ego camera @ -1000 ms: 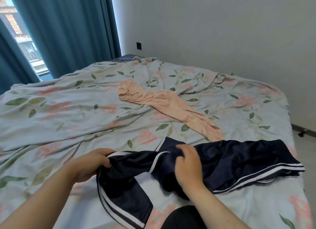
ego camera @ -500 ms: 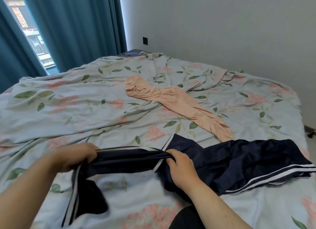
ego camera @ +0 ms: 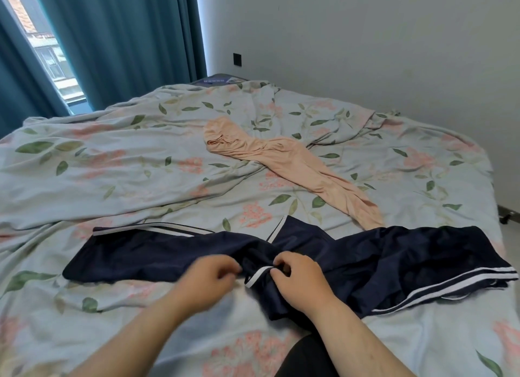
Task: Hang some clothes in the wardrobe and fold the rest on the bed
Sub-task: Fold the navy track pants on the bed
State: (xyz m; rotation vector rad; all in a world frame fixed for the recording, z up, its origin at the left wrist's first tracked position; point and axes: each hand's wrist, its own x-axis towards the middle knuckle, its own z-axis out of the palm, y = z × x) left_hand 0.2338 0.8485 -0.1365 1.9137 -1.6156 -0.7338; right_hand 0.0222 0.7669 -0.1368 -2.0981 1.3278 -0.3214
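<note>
A pair of navy track trousers with white side stripes is spread across the near part of the bed, one leg stretched out to the left and the other to the right. Both hands are placed at the middle of the garment, close to each other but not touching.

The right hand is curled, and a fold of the dark cloth beside a white stripe is pinched between its thumb and fingertips. The rest of the palm is laid on the fabric below that fold.

The left hand is seen blurred, just left of the bunched cloth. Its fingers are bent inward and its fingertips lie at the edge of the navy fabric; whether the cloth is actually gripped or only touched cannot be told from the view.

Farther off, towards the middle of the bed, a peach-coloured garment is laid diagonally, its far end to the left and its near end running right until it meets the far edge of the right trouser leg. The bed is covered by a crumpled floral duvet. Teal curtains are hung at the far left, and a plain wall is seen at the far right.
</note>
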